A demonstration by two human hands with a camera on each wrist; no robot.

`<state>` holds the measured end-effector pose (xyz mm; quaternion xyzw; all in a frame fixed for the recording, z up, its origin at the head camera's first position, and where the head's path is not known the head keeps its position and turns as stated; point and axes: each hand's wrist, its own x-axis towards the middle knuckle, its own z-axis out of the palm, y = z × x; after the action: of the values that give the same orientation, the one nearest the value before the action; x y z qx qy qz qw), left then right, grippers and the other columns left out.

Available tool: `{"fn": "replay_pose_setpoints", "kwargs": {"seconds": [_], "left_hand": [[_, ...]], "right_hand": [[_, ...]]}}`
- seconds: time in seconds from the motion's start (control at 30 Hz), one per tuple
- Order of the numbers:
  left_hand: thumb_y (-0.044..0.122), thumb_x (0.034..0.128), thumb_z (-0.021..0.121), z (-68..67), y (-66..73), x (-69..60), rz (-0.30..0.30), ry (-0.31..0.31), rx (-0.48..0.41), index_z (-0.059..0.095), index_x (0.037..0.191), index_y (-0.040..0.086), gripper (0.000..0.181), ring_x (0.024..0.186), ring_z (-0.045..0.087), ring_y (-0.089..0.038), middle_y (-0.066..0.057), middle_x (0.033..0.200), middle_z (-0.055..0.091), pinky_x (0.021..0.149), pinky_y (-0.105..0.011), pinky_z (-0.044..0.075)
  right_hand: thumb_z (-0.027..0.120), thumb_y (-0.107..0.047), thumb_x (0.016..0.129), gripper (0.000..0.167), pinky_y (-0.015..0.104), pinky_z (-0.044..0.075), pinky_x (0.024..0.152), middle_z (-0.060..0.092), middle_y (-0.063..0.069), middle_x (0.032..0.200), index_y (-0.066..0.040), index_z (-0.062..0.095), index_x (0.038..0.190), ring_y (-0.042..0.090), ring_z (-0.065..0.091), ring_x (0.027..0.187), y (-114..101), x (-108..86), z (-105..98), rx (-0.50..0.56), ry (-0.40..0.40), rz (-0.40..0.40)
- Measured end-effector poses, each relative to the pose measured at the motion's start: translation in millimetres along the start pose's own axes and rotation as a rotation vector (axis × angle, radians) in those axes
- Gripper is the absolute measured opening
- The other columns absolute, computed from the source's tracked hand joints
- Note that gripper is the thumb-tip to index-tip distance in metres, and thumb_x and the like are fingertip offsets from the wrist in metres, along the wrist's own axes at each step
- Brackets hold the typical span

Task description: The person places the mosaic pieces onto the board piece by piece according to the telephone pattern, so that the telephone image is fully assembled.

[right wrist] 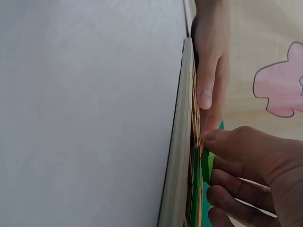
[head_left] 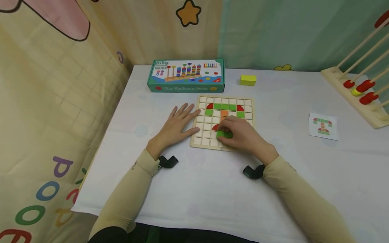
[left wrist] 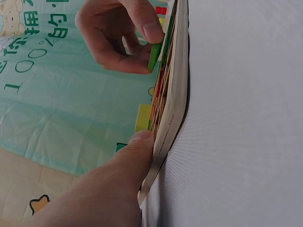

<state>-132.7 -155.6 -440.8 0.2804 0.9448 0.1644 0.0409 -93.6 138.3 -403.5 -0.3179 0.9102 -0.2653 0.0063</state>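
A wooden grid board (head_left: 205, 142) lies on the white-covered table. Red quarter-round pieces (head_left: 215, 127), green square tiles (head_left: 225, 107) and orange square tiles (head_left: 224, 113) sit in its cells. With fingers spread, my left hand (head_left: 174, 127) rests at the board's left edge, thumb and fingertips touching the frame. Over the lower middle of the board, my right hand (head_left: 243, 134) pinches a green tile (left wrist: 154, 56) between thumb and fingers. The left wrist view shows this tile tilted against the board's surface. In the head view, the right hand hides the board's lower right part.
Behind the board stand a Ring Challenge Game box (head_left: 186, 88) and a yellow block (head_left: 248, 80). To the right lies a pattern card (head_left: 323, 126). A wooden peg stand (head_left: 349, 98) with red and yellow rings (head_left: 365, 85) occupies the far right.
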Motion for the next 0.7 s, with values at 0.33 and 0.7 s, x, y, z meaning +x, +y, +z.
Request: {"fn": "replay_pose_setpoints", "kwargs": {"seconds": [0.33, 0.7], "left_hand": [[0.061, 0.1046, 0.052, -0.1, -1.0, 0.4, 0.002, -0.006, 0.007, 0.025, 0.169, 0.031, 0.076, 0.166, 0.003, -0.025, -0.001, 0.178, 0.015, 0.134, -0.051, -0.003], [0.06, 0.1045, 0.053, -1.1, 0.5, 1.3, 0.003, -0.009, 0.005, 0.026, 0.169, 0.03, 0.076, 0.166, 0.004, -0.026, -0.002, 0.178, 0.016, 0.134, -0.052, -0.003]], "right_hand": [[0.087, -0.02, 0.089, 0.026, 0.041, 0.057, 0.095, 0.072, 0.004, 0.107, -0.008, 0.077, 0.11, 0.021, 0.065, 0.1, -1.1, 4.5, 16.8, 0.049, 0.09, -0.086], [0.088, -0.018, 0.088, 0.025, 0.041, 0.056, 0.097, 0.074, 0.002, 0.108, -0.009, 0.078, 0.11, 0.021, 0.063, 0.105, 2.3, 3.8, 24.0, 0.107, 0.123, -0.117]]}}
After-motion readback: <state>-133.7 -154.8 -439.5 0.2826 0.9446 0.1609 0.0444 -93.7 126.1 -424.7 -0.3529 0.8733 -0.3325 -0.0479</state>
